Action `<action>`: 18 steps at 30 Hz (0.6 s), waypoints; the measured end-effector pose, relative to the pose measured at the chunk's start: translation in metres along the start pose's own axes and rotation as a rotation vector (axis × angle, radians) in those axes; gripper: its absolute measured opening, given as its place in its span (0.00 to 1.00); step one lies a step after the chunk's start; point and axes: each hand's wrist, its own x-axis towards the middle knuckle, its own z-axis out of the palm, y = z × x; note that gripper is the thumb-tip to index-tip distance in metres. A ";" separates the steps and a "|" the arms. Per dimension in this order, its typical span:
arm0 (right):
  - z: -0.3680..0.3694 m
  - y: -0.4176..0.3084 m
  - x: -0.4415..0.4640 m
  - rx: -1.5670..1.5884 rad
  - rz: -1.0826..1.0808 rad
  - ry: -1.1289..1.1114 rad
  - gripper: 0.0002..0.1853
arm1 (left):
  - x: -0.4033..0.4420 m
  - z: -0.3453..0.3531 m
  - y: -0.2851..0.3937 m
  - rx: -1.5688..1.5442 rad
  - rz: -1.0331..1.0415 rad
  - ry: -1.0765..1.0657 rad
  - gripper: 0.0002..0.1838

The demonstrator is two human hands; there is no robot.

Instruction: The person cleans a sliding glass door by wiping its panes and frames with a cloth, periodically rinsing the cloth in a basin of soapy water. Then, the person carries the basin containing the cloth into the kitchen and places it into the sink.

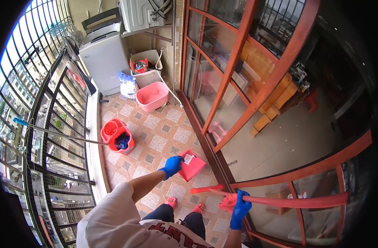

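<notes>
The blue-gloved left hand grips a rectangular pink plastic dustpan just to its right, while the blue-gloved right hand is wrapped around a long red pole, both tools evidently taken up, though how much work remains cannot be told.

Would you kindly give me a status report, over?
Left hand gripping dustpan. Right hand gripping pink pole. White patch inside dustpan. Mop bucket stands clear, ahead left.

We count two gloved hands, one pink dustpan, one red bucket, one pink tub, one washing machine and two pink sandals.
</notes>
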 end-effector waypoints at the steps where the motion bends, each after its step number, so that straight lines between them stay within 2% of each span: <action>1: 0.021 -0.006 0.007 0.078 0.004 -0.040 0.06 | 0.008 -0.015 -0.012 -0.011 -0.034 0.009 0.09; 4: 0.084 -0.028 0.029 0.099 -0.064 -0.139 0.07 | 0.035 -0.052 -0.049 0.035 -0.119 0.054 0.09; 6: 0.122 -0.041 0.044 0.129 -0.090 -0.206 0.07 | 0.054 -0.078 -0.071 0.038 -0.106 0.101 0.10; 10: 0.198 -0.053 0.081 0.218 -0.069 -0.363 0.06 | 0.071 -0.122 -0.106 0.104 -0.285 0.174 0.10; 13: 0.261 -0.055 0.106 0.207 -0.073 -0.574 0.07 | 0.060 -0.144 -0.138 0.140 -0.472 0.229 0.10; 17: 0.346 -0.073 0.109 0.187 -0.180 -0.967 0.10 | 0.006 -0.161 -0.180 0.105 -0.650 0.403 0.10; 18: 0.368 -0.081 0.101 0.151 -0.262 -1.033 0.10 | -0.012 -0.169 -0.182 0.102 -0.722 0.449 0.10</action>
